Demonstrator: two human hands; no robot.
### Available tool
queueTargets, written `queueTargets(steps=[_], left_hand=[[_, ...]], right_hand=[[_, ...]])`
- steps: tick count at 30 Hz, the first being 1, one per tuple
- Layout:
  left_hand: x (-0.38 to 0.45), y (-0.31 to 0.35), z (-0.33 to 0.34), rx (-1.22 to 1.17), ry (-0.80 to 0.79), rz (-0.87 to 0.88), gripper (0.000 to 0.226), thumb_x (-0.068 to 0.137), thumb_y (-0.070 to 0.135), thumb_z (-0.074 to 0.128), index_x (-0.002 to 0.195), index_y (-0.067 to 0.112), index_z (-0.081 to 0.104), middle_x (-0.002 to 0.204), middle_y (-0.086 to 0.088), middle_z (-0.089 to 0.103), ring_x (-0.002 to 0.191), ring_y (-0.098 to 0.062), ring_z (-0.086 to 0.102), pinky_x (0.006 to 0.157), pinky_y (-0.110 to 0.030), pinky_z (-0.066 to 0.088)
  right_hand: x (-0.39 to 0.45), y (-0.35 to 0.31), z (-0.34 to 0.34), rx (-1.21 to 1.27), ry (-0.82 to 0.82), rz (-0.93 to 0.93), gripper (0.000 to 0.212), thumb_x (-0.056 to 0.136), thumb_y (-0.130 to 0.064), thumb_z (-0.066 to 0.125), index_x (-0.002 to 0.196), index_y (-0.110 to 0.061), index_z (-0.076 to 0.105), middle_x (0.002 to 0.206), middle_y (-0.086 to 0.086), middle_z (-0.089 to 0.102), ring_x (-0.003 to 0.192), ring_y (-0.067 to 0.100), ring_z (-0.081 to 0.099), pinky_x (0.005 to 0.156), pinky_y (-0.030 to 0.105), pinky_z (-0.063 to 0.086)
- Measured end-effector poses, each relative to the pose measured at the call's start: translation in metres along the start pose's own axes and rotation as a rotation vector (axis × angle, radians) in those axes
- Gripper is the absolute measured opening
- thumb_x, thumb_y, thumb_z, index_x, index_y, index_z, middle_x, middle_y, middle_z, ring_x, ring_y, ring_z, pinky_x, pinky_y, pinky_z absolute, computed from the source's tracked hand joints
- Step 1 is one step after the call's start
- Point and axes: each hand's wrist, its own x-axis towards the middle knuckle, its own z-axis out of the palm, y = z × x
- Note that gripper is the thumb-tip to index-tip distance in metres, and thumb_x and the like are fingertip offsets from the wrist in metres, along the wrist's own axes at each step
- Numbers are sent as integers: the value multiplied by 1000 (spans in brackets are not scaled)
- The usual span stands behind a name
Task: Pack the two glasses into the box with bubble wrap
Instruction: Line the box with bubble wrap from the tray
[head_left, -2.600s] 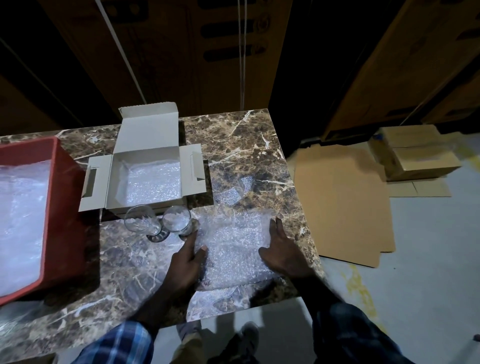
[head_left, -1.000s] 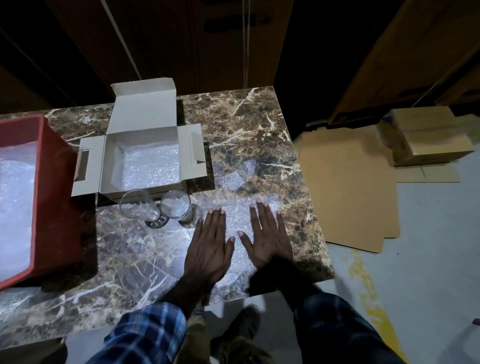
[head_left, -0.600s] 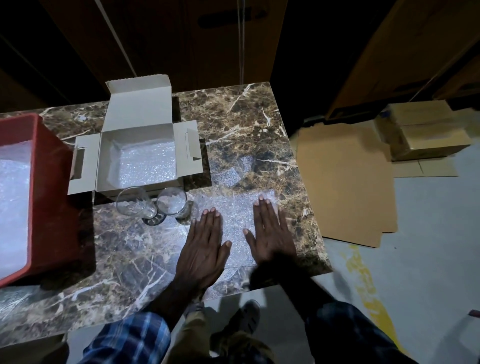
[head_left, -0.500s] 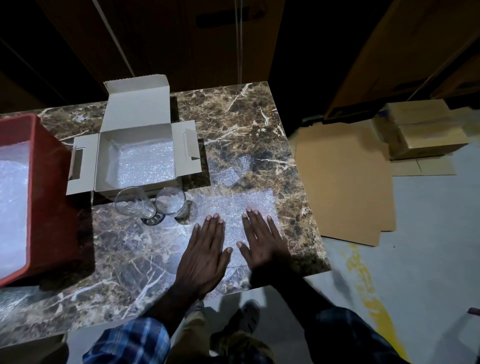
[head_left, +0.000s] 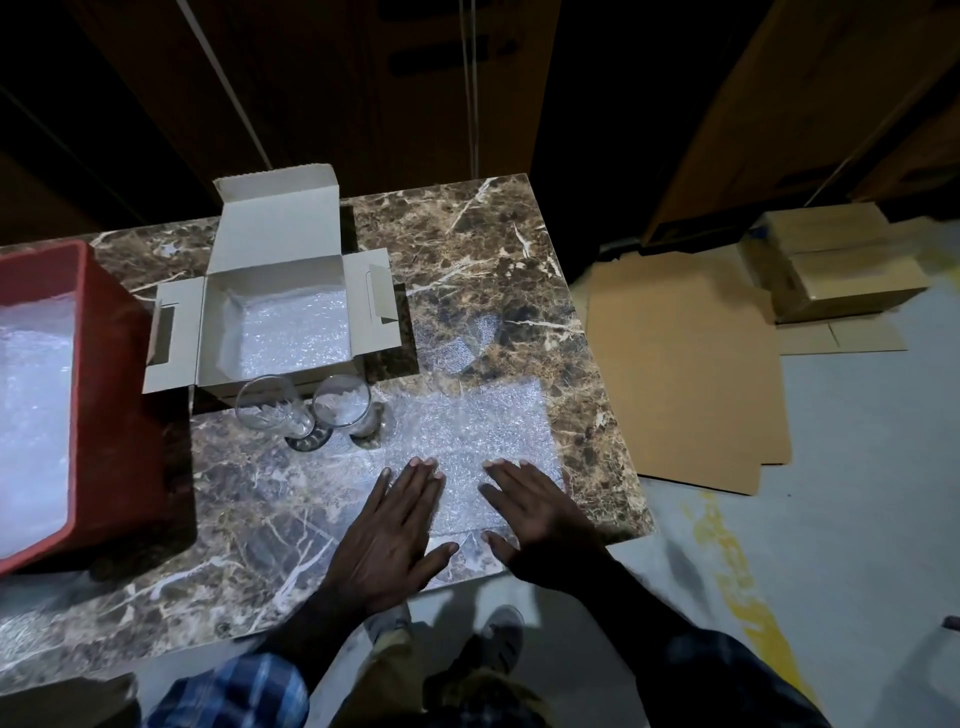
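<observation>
Bubble wrap (head_left: 470, 423) lay flat on the tabletop (head_left: 467, 249), just right of the two glasses (head_left: 304, 413). We pressed our left hand (head_left: 392, 535) and right hand (head_left: 540, 525) on its near edge, fingers straight and spread, gripping nothing. Behind the glasses stood the open box (head_left: 275, 291), lined with wrap.

Single head-worn wide-angle view, looking forward and steeply down from above the marble table (head_left: 467, 249), near edge close below the lens, dark wooden panels (head_left: 363, 93) beyond the far edge, concrete floor (head_left: 857, 467) along the right side
</observation>
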Motion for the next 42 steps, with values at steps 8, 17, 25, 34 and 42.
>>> queueTargets(steps=[8,17,25,34,42], left_hand=[[0,-3,4,27,122,92,58,95,32,51,146,4,48,155,-14,41,148,-27,32,120,-49,22],[-2,3,-10,-264,248,-21,36,92,20,48,118,3,68,126,-10,68,124,-19,56,121,-34,23],[1,0,-40,-641,241,-509,11,94,32,66,85,26,67,61,6,67,57,-7,65,60,-33,55],[14,0,-40,-618,270,-626,23,100,35,50,81,24,43,61,5,56,62,-20,60,55,-33,30],[38,6,-28,-353,267,-725,33,104,34,46,118,4,52,85,-25,69,77,-47,65,64,-44,45]], right_hand=[[-13,13,-2,-120,54,3,25,89,-9,67,113,-3,72,126,18,66,119,34,61,107,49,45],[-19,19,-22,-24,-45,126,43,82,-14,49,118,-2,70,129,17,65,119,30,62,111,45,41],[0,23,-47,312,118,500,27,74,4,65,94,-8,79,102,4,76,96,17,69,91,21,51],[29,26,-64,538,-30,826,20,99,-27,57,80,-23,56,72,-9,62,61,5,54,59,27,39],[54,24,-53,134,-117,819,24,105,-30,46,100,-9,57,80,9,67,66,23,55,55,31,28]])
